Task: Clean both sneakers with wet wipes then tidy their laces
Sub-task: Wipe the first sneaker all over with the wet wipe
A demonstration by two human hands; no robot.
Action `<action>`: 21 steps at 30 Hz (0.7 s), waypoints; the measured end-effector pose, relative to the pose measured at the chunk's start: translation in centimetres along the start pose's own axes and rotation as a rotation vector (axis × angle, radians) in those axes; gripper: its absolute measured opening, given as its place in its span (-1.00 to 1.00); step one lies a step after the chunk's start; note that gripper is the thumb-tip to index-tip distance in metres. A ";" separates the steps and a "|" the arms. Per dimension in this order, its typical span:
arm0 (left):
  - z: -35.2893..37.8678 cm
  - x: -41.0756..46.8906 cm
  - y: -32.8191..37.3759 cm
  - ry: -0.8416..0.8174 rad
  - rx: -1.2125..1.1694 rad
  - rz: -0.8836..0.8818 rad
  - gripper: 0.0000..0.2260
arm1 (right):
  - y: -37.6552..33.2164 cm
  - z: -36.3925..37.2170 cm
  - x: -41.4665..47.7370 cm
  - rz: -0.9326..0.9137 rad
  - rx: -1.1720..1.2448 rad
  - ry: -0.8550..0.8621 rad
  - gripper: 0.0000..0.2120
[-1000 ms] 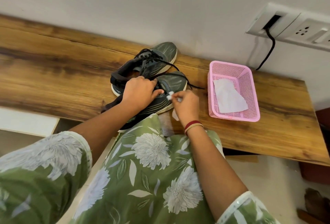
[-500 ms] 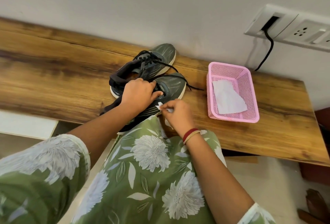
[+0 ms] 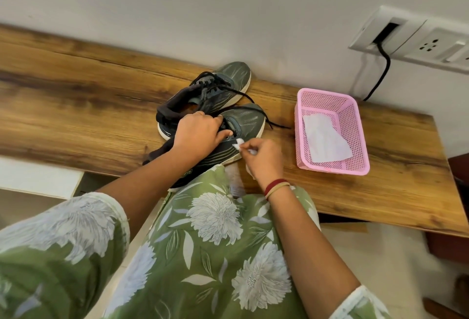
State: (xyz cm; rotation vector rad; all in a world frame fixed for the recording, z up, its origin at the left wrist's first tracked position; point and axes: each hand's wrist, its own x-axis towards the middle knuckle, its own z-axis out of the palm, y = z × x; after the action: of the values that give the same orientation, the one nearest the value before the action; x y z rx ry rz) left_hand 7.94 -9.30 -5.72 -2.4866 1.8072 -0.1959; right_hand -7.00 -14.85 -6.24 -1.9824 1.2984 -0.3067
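Pinched between thumb and fingertips, the right hand (image 3: 264,158) holds a small wad of wet wipe (image 3: 238,144) against the side of the near sneaker (image 3: 246,120), just above its pale sole. The left hand (image 3: 196,135) curls over the tongue and lacing to steady the shoe at the front edge of the wooden table (image 3: 88,95). Good wiping here probably means short strokes along the sole line, turning the wad to a fresh face as it soils (a spare wipe (image 3: 324,141) lies in the pink basket (image 3: 332,169) nearby). The far sneaker (image 3: 228,82) sits just behind. A loose lace (image 3: 275,124) trails across the table, so tidying looks not yet begun.
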 end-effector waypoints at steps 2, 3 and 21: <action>0.1 0.0 -0.1 0.004 0.002 0.001 -0.50 | -0.1 0.7 -0.8 -0.064 -0.025 -0.102 -0.90; 0.2 -0.1 -0.1 0.005 -0.002 0.000 -0.50 | 0.0 0.5 -0.7 -0.059 -0.043 -0.089 -0.90; 0.4 -1.1 -0.8 -0.051 -0.070 0.128 -0.46 | 2.0 -2.2 2.6 0.102 0.238 0.290 -0.93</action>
State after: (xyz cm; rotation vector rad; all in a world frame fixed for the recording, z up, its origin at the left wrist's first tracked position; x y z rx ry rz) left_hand 8.42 -8.05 -6.12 -2.3853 1.9767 -0.0637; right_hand -8.38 -18.55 -6.60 -1.7096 1.4617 -0.6859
